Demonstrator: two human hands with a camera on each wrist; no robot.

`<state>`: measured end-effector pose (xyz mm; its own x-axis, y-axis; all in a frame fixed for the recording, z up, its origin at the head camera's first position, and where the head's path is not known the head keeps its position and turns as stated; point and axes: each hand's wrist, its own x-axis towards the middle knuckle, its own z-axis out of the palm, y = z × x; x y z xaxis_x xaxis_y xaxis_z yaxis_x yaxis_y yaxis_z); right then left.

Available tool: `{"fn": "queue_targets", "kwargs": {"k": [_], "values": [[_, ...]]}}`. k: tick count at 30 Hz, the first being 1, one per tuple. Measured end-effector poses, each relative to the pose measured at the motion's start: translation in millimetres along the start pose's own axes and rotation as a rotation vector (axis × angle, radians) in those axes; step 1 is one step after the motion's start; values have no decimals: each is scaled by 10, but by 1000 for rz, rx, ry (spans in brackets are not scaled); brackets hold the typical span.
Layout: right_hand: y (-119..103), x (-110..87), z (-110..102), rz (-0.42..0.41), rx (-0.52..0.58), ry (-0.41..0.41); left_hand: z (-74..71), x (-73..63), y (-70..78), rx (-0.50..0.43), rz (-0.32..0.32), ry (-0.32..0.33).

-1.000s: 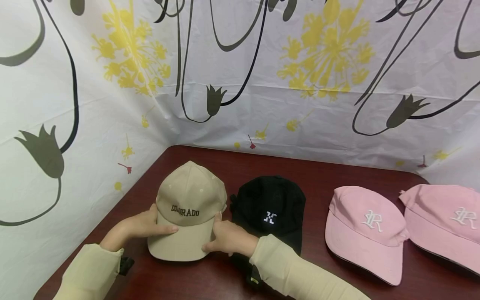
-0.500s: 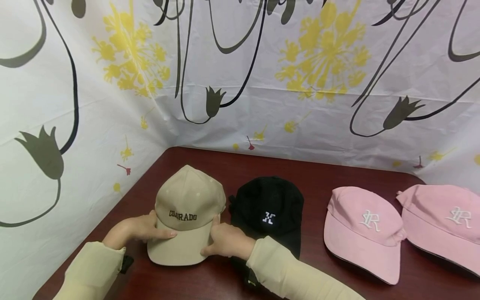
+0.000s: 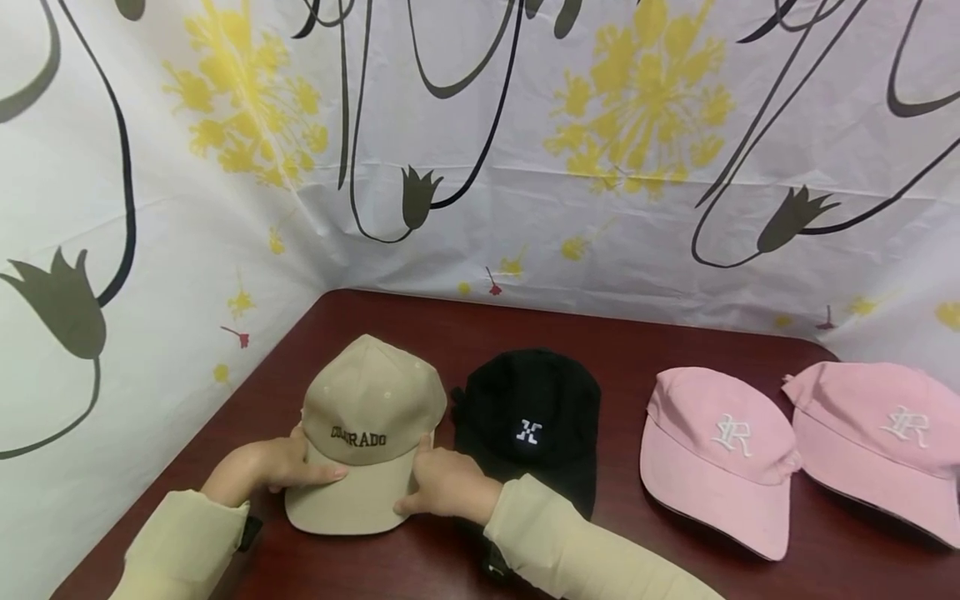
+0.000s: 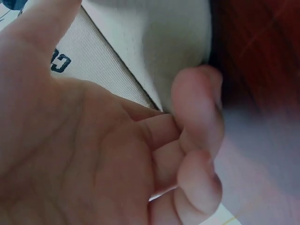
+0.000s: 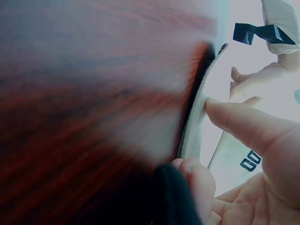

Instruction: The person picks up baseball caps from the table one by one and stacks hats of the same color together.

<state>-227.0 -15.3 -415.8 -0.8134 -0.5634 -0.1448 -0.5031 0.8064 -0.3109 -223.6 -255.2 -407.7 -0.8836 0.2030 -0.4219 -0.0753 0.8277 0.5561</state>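
Observation:
A beige baseball cap (image 3: pixel 375 392) lettered COLORADO sits on the dark red table, brim towards me. My left hand (image 3: pixel 262 468) holds the brim's left side, thumb on top; in the left wrist view its fingers (image 4: pixel 197 110) curl at the brim's edge. On the right side my right hand (image 3: pixel 452 483) grips the brim, and the right wrist view shows the thumb (image 5: pixel 248 123) on top with fingers curled at the edge. A black cap (image 3: pixel 528 392) with a white emblem lies just right of the beige one, partly hidden by my right forearm and hand.
Two pink caps (image 3: pixel 716 450) (image 3: pixel 877 425) with white letter emblems lie at the right, side by side. A white sheet (image 3: pixel 480 233) printed with flowers hangs behind and left of the table (image 3: pixel 637 337). Dark straps show near both wrists.
The beige cap has slid slightly towards me, with both hands keeping hold of it. The head view has shifted a little; the other caps stay in place.

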Motion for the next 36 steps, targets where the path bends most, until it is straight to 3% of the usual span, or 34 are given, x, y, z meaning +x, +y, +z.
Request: {"fn": "queue_targets", "kwargs": {"k": [5, 10, 13, 18, 22, 28, 32, 36], "values": [[-3, 32, -3, 9, 15, 17, -7, 1, -53, 7, 50, 44], [25, 38, -18, 4, 67, 7, -23, -28, 2, 101, 87, 122], [45, 15, -25, -15, 131, -1, -39, -51, 94, 201, 103, 193], [85, -36, -67, -56, 222, 0, -41, -104, 330, 359, 72, 316], [141, -71, -122, -99, 296, 7, -22, -163, 517, 403, 69, 401], [234, -104, -223, -163, 352, 52, -19, -243, 699, 425, 68, 590], [292, -129, -310, -165, 384, 63, -36, -225, 787, 492, 150, 774], [347, -175, -407, -151, 430, 55, -37, -141, 892, 552, 250, 872]]}}
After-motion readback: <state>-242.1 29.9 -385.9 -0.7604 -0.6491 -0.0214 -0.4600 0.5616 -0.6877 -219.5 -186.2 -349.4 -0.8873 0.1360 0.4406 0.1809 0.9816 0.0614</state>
